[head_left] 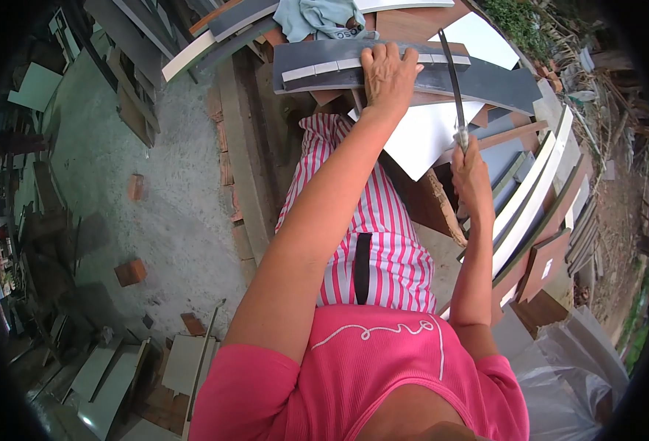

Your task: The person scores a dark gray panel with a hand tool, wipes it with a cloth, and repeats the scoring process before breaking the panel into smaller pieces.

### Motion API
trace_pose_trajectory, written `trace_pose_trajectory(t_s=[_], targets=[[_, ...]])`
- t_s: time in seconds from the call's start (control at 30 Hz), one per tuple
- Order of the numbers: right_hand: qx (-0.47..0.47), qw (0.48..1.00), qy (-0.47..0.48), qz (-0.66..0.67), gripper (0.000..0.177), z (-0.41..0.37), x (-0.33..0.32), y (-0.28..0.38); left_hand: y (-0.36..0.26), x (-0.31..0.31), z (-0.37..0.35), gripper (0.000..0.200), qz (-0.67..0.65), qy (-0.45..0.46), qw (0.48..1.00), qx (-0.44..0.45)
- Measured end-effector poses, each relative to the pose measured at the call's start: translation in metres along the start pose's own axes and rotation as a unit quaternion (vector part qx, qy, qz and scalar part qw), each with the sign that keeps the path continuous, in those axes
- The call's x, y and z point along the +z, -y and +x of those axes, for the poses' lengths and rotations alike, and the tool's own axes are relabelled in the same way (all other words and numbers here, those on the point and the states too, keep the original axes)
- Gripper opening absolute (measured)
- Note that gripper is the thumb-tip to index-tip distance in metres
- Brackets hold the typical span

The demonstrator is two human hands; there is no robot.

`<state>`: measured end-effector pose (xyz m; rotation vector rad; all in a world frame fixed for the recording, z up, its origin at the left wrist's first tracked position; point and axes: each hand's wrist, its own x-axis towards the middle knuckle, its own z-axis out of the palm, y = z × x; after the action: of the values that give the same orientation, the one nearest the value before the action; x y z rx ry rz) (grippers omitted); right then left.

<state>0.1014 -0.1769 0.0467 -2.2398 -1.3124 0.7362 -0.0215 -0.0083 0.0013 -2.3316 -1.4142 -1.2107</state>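
My left hand [390,77] is pressed down over a dark grey board [324,55], its bent fingers gripping it across a row of narrow white pieces [313,71]. The white pieces lie end to end along the board. In my right hand [473,176], closed around the handle, is a long knife [454,84] with a narrow dark blade. The blade points away from me and passes over the right part of the board. Beneath the board, a white sheet [427,140] sticks out toward my lap. The handle is mostly hidden by my fingers.
A blue-grey cloth [313,18] lies beyond the board. Long strips and panels [537,198] are stacked at my right, near clear plastic sheeting [567,367]. Bricks [130,273] sit on the concrete floor [170,169] at left, and more panels [129,59] lean there.
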Motion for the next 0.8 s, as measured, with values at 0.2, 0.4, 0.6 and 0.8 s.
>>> trace_pose_trajectory(t_s=[0.2,0.4,0.6,0.8], targets=[[-0.020,1.000,0.005,0.020,0.028,0.047,0.009,0.016,0.001,-0.004,0.000,0.024,-0.011,0.002,1.000,-0.003],[0.002,1.000,0.009,-0.006,0.024,0.004,0.010,-0.015,0.000,-0.003,-0.001,0.023,-0.011,0.005,1.000,-0.005],[-0.031,0.999,-0.023,-0.021,0.026,0.003,0.007,-0.015,-0.001,-0.001,0.000,0.022,-0.007,0.016,1.000,-0.009],[-0.015,1.000,-0.004,0.011,0.026,0.035,0.011,0.013,-0.001,-0.003,0.000,0.023,-0.015,0.023,0.999,-0.018]])
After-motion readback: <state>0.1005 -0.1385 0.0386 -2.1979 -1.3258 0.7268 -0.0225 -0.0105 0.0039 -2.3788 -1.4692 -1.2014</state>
